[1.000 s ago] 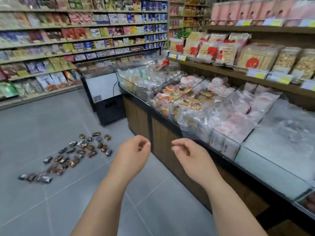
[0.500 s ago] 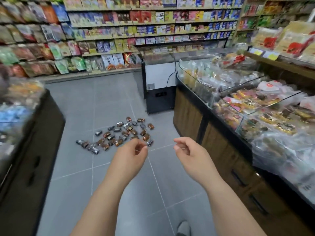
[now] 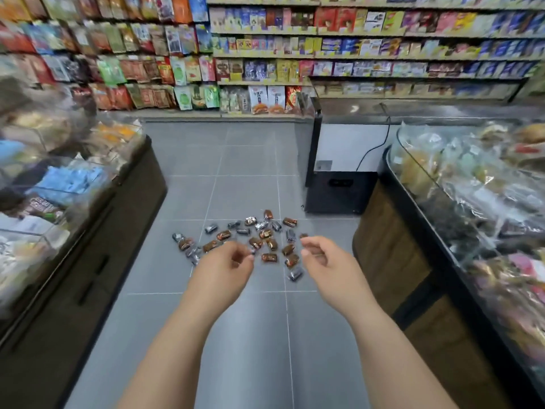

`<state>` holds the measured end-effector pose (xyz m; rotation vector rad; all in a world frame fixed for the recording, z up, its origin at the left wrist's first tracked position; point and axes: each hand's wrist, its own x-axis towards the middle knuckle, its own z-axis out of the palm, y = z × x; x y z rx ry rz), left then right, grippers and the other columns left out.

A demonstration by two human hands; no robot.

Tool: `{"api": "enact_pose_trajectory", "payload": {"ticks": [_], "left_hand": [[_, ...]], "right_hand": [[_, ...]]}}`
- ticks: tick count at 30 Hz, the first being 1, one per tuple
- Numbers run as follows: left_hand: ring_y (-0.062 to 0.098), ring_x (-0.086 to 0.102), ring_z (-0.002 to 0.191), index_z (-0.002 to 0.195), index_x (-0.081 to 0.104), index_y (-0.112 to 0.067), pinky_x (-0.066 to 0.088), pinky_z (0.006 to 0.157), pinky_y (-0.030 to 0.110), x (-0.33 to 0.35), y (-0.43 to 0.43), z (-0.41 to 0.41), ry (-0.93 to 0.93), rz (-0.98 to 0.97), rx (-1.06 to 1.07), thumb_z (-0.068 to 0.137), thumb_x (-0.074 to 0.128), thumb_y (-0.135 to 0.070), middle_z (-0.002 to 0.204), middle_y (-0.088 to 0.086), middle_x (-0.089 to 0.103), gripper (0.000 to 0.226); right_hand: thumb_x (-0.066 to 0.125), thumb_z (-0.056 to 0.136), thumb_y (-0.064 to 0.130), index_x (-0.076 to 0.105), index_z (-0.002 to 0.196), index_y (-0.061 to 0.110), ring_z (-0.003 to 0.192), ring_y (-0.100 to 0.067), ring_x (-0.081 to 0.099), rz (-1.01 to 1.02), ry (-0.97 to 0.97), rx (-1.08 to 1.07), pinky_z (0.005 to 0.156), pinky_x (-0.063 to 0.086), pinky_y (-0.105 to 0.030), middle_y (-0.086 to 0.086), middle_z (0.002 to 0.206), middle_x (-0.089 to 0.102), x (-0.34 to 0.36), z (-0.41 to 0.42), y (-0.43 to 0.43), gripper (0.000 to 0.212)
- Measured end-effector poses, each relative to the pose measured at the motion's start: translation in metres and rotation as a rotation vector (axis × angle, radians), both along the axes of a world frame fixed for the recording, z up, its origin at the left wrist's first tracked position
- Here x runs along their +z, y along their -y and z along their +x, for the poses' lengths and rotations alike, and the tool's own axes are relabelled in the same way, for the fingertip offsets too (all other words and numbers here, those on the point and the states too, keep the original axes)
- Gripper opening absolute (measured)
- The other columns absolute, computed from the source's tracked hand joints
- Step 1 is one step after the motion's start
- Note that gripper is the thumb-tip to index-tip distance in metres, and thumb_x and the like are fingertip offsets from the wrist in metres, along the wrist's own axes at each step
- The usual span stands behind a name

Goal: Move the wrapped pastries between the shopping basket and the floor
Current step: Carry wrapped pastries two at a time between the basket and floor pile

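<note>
Pastries (image 3: 265, 233) in wrappers lay scattered on the floor (image 3: 247, 160), no basket visible. My left hand (image 3: 224, 267) and right hand (image 3: 327, 261) hovered above, fingers loosely curled, empty. I judged gathering not yet begun.

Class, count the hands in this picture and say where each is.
2. The left hand shows at centre, overlapping the wrapped pastries on their left; the right hand is beside it, at their right edge. Neither is hidden.
</note>
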<state>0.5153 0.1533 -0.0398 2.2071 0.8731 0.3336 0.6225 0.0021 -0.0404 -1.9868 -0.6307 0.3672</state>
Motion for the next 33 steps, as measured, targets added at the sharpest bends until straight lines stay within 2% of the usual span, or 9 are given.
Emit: {"api": "enact_pose_trajectory", "payload": {"ticks": [7,15,21,23,27,28,33], "left_hand": [[0.009,0.061,0.076,0.082,0.058,-0.028,0.042,0.064,0.024,-0.014,-0.078,0.052,-0.045,-0.015,0.092,0.09,0.057,-0.028,0.079,-0.011,0.065,0.008],[0.015,0.062,0.08,0.092,0.061,-0.024,0.051,0.077,0.031,-0.035,-0.214,0.147,-0.074,-0.022,0.052,0.09,0.055,-0.028,0.084,-0.008,0.067,0.008],[0.016,0.063,0.076,0.094,0.06,-0.025,0.053,0.073,0.035,-0.039,-0.3,0.221,-0.087,-0.032,-0.044,0.09,0.054,-0.029,0.08,-0.008,0.065,0.009],[0.016,0.063,0.074,0.093,0.06,-0.024,0.053,0.073,0.033,-0.044,-0.32,0.245,-0.09,-0.044,-0.056,0.09,0.054,-0.027,0.079,-0.008,0.065,0.007],[0.015,0.061,0.073,0.089,0.059,-0.026,0.049,0.072,0.029,-0.062,-0.35,0.293,-0.128,-0.043,-0.08,0.09,0.055,-0.023,0.077,-0.008,0.064,0.005],[0.016,0.061,0.074,0.088,0.058,-0.027,0.049,0.073,0.029,-0.068,-0.358,0.307,-0.142,-0.042,-0.08,0.089,0.055,-0.022,0.077,-0.008,0.064,0.006],[0.017,0.062,0.077,0.089,0.055,-0.029,0.05,0.076,0.031,-0.095,-0.397,0.383,-0.21,-0.03,-0.033,0.09,0.055,-0.026,0.083,-0.009,0.063,0.004]], "right_hand": [[0.055,0.094,0.018,0.063,0.113,0.019,0.083,0.009,0.054,-0.003,-0.025,0.075,0.071,0.038,0.001,0.012,0.096,0.061,-0.018,0.073,-0.089,0.021],[0.052,0.095,0.018,0.064,0.108,0.02,0.084,0.005,0.054,-0.068,0.018,0.054,0.07,0.037,0.002,0.011,0.097,0.064,-0.031,0.163,-0.223,0.018],[0.052,0.094,0.022,0.063,0.109,0.024,0.094,-0.006,0.059,-0.131,0.0,-0.031,0.089,0.045,-0.024,0.009,0.105,0.065,-0.037,0.225,-0.3,0.019],[0.052,0.094,0.022,0.063,0.109,0.025,0.093,-0.005,0.058,-0.164,-0.006,-0.033,0.086,0.044,-0.022,0.01,0.104,0.064,-0.043,0.244,-0.317,0.019],[0.052,0.094,0.019,0.062,0.111,0.023,0.082,0.006,0.053,-0.198,-0.024,-0.044,0.07,0.038,-0.003,0.013,0.099,0.061,-0.064,0.291,-0.343,0.02],[0.052,0.094,0.019,0.062,0.111,0.023,0.082,0.006,0.052,-0.21,-0.031,-0.044,0.07,0.038,-0.003,0.013,0.099,0.061,-0.069,0.306,-0.35,0.02],[0.05,0.095,0.024,0.06,0.112,0.029,0.093,-0.003,0.055,-0.264,-0.087,-0.019,0.085,0.043,-0.023,0.013,0.105,0.061,-0.097,0.392,-0.386,0.02]]}}
